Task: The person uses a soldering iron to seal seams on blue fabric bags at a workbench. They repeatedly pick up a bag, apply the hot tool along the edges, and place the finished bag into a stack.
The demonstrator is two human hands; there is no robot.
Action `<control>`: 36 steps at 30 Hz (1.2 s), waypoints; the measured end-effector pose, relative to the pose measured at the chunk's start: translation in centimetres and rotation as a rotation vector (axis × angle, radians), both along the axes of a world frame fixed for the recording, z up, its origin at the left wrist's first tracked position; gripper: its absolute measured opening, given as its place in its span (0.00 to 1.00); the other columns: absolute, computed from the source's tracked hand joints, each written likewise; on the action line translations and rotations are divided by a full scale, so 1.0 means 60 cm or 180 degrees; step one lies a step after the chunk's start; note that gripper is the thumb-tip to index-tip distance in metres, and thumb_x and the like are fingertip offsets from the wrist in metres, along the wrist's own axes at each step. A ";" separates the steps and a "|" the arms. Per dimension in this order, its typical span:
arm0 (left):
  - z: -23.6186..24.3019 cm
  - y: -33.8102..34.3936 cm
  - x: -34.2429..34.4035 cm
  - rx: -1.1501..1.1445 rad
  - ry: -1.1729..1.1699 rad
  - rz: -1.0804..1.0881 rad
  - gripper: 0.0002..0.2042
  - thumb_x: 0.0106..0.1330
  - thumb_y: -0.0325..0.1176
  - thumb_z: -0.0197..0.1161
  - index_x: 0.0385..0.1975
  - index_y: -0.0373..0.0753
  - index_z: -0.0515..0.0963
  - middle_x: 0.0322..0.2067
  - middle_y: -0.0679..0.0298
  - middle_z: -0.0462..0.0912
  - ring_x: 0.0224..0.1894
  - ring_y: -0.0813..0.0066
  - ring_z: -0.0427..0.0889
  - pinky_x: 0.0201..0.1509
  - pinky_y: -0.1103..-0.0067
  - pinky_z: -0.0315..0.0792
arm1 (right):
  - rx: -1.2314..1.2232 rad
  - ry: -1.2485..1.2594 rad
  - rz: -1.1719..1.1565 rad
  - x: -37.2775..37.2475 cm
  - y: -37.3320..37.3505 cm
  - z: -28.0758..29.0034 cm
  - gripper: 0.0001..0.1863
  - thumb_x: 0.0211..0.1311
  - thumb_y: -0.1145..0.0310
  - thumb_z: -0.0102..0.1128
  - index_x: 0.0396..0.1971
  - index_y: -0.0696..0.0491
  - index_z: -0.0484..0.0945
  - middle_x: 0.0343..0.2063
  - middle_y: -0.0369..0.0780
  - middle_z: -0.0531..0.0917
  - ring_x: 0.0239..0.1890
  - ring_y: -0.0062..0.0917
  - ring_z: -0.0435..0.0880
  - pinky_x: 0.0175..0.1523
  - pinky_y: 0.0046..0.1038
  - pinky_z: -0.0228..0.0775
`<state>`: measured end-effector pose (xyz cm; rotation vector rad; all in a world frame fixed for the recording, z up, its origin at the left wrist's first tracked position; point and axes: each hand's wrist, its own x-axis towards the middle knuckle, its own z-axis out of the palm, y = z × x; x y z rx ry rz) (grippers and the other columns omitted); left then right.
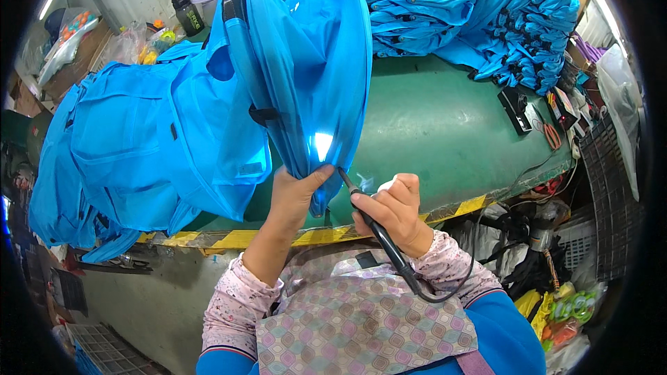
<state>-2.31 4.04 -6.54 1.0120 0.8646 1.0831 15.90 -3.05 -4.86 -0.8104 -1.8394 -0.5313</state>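
Note:
A bright blue fabric bag (pixel 323 62) with black trim stands raised over the green table (pixel 431 125). Near its lower end my left hand (pixel 295 194) is closed on the fabric, thumb on top. My right hand (pixel 392 212) grips a soldering iron (pixel 383 239) by its black handle, and a cord trails from the rear end. The tip meets the bag's edge just right of my left thumb. A bright patch of light shines on the cloth above that spot. A faint pale wisp shows beside the iron's shaft.
More blue bags (pixel 125 132) lie piled on the left. A tall stack of folded blue bags (pixel 479 14) fills the back right. Scissors (pixel 552 136) and a black box (pixel 515 110) lie at the right edge. Yellow-black tape (pixel 319 236) marks the front edge. A dark bottle (pixel 186 12) stands behind.

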 end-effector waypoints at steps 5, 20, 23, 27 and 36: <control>0.001 -0.004 0.002 -0.0016 0.0046 0.0048 0.14 0.62 0.29 0.72 0.46 0.35 0.80 0.41 0.66 0.85 0.42 0.79 0.82 0.48 0.80 0.75 | -0.0588 0.0904 0.0362 0.010 -0.004 0.018 0.16 0.51 0.71 0.71 0.42 0.53 0.81 0.22 0.33 0.78 0.24 0.28 0.72 0.36 0.32 0.59; -0.027 -0.026 -0.011 0.0319 -0.0315 0.0254 0.17 0.65 0.31 0.69 0.52 0.35 0.77 0.45 0.64 0.83 0.46 0.77 0.81 0.52 0.79 0.74 | -0.0726 0.0946 0.0636 -0.020 0.105 -0.020 0.40 0.47 0.76 0.78 0.60 0.52 0.64 0.60 0.53 0.72 0.44 0.35 0.81 0.49 0.35 0.76; -0.032 -0.024 -0.001 -0.0032 -0.0566 0.0081 0.19 0.64 0.33 0.72 0.52 0.35 0.77 0.45 0.64 0.84 0.45 0.75 0.82 0.51 0.79 0.74 | -0.0667 0.1108 0.1000 -0.060 0.106 -0.014 0.31 0.52 0.83 0.71 0.57 0.53 0.70 0.54 0.51 0.77 0.52 0.45 0.80 0.52 0.36 0.76; -0.043 -0.020 0.019 -0.0270 -0.0857 0.0490 0.21 0.61 0.29 0.74 0.52 0.33 0.75 0.45 0.61 0.84 0.45 0.73 0.83 0.53 0.79 0.75 | -0.0548 0.1434 0.0810 -0.051 0.089 -0.008 0.25 0.52 0.87 0.67 0.51 0.54 0.76 0.44 0.48 0.81 0.41 0.40 0.81 0.45 0.33 0.75; -0.037 -0.036 0.040 0.0197 -0.1051 0.0790 0.15 0.63 0.28 0.72 0.46 0.35 0.77 0.41 0.63 0.86 0.42 0.76 0.83 0.49 0.79 0.75 | -0.0275 0.0236 0.0748 -0.005 0.006 0.025 0.20 0.47 0.74 0.71 0.44 0.57 0.80 0.18 0.33 0.73 0.20 0.26 0.70 0.29 0.28 0.59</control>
